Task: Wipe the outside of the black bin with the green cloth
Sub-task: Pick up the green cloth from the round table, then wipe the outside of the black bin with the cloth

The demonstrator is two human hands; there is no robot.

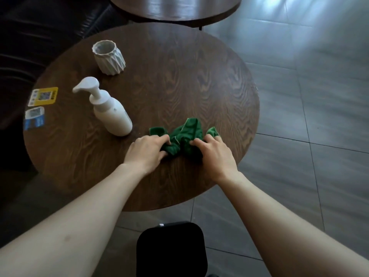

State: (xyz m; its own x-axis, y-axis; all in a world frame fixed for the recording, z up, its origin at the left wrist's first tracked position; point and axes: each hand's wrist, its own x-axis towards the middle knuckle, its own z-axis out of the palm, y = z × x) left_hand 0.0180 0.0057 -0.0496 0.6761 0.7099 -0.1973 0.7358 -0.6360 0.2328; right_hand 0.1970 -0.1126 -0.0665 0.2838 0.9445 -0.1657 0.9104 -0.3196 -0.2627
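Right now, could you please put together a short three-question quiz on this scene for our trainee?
1. True or false: both hands are on the green cloth.
2. Where does the black bin stand?
A. On the round table
B. On the floor, nearer the person than the table
C. Beside the grey vase
3. Fill in: the white pump bottle stands between the cloth and the grey ____.

Key
1. True: the left hand and the right hand both grip the bunched cloth on the round table.
2. B
3. vase
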